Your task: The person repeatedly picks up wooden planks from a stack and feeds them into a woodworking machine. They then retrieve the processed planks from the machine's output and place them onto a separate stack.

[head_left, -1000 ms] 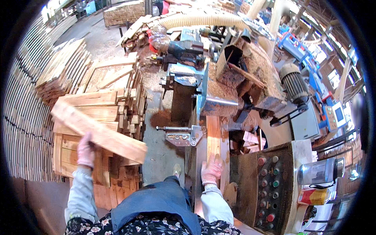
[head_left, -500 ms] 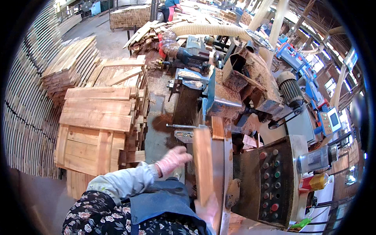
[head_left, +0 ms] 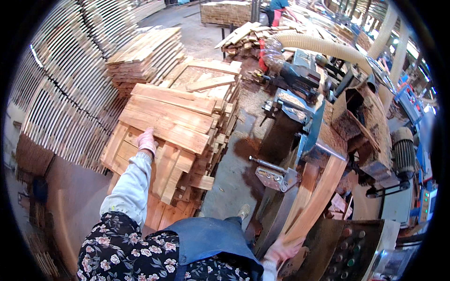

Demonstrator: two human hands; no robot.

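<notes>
My right hand (head_left: pixel 283 250), in a pale pink glove, grips the near end of a long wooden board (head_left: pixel 318 199). The board slants away to the right over the machine's metal rail, its far end beside the sawdust-covered housing (head_left: pixel 335 126). Another strip of wood (head_left: pixel 305 180) lies just left of it, along the rail. My left hand (head_left: pixel 148 141), also gloved, reaches out to the stack at the left. Its fingers are closed at the near edge of a wide wooden plank (head_left: pixel 171 122) on top; the fingertips are partly hidden.
Taller stacks of boards (head_left: pixel 140 51) stand behind and to the left. A metal bracket with a rod (head_left: pixel 276 175) juts from the machine. At the lower right is a button panel (head_left: pixel 344 253). A ribbed hose (head_left: pixel 323 44) crosses the back, where another person (head_left: pixel 280 10) stands.
The view has turned left. My left hand has moved from beside the held board out to the plank stack. The board in my right hand has swung to slant rightward over the machine.
</notes>
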